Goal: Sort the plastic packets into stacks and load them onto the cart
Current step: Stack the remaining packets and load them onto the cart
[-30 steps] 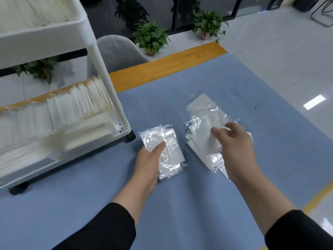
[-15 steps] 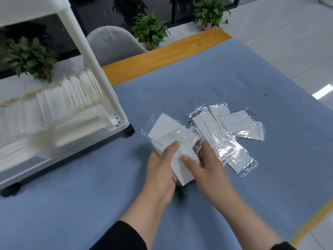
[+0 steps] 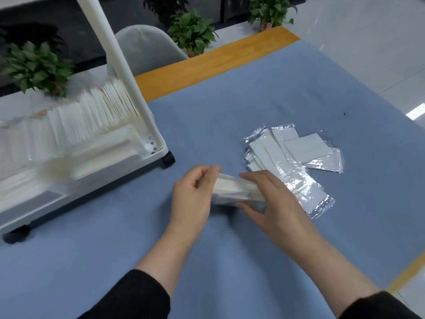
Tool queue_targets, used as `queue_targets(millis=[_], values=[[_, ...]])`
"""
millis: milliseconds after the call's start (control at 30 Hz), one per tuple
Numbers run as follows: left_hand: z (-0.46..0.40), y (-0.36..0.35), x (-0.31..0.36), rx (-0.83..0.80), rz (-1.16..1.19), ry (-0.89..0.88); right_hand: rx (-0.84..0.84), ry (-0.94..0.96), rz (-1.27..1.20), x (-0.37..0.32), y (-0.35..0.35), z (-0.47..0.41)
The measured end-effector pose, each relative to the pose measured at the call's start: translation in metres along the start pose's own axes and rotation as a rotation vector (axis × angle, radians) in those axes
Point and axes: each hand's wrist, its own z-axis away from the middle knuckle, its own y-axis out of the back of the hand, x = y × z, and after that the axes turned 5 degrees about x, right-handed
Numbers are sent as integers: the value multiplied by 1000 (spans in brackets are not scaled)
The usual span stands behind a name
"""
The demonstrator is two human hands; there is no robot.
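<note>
Both my hands hold a small stack of white packets [image 3: 232, 191] on edge over the blue table. My left hand [image 3: 195, 199] grips its left end, fingers curled over the top. At the right side, my right hand [image 3: 276, 203] grips the stack between thumb and fingers. Several loose plastic packets [image 3: 294, 157] lie fanned out on the table just right of my hands. The white cart [image 3: 158, 150] stands on the table at the left, its lower shelf packed with rows of upright white packets [image 3: 92, 116].
The cart's white post [image 3: 122, 58] rises in front of me, and its black wheel [image 3: 169, 158] is close to my left hand. The table's orange far edge [image 3: 207, 65], a grey chair [image 3: 145, 47] and potted plants lie beyond. Floor drops off at right.
My right hand left the loose pile and joined the left on the small stack. Together they turned the stack from flat up onto its edge.
</note>
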Motion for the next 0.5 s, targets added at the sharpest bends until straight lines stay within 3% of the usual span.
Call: queue_targets(millis=[133,300,367,500], values=[[4,-9,-5,-49,58,14,151,-196,-210,4,-9,14],[11,-12,-11,-127,70,-46,164,-256,-295,1,-12,14],[6,-2,-15,-226,112,14,136,-284,-352,3,-7,12],[-1,6,-10,-331,-29,126,66,-336,-467,2,-1,11]])
